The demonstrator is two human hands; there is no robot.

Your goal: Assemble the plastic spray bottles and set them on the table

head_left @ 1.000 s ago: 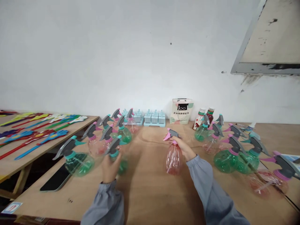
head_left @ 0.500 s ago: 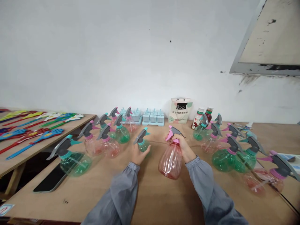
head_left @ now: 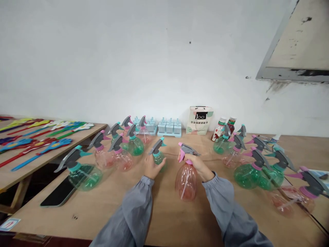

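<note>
My right hand [head_left: 196, 164] is closed round the grey and pink spray head of a pink bottle [head_left: 185, 183], which stands upright on the table or just over it. Beside a smaller-looking green spray bottle [head_left: 158, 158] is my left hand [head_left: 153, 166], its thumb apart from the fingers and touching the bottle's near side; the fingers behind are partly hidden. Green and pink spray bottles stand on both sides, among them a green one [head_left: 86, 176] at the left and another green one [head_left: 246, 175] at the right.
A black phone [head_left: 58, 192] lies at the left of the wooden table [head_left: 102, 216]. Light blue moulds [head_left: 169, 127], a paper bag [head_left: 199, 120] and two drink bottles [head_left: 218, 129] stand by the wall. Colourful hand-shaped sticks [head_left: 45, 153] cover the left table.
The pink bottle in my right hand has gone from tilted to upright, its base a little lower. My left hand stays at the green bottle. The view has shifted slightly.
</note>
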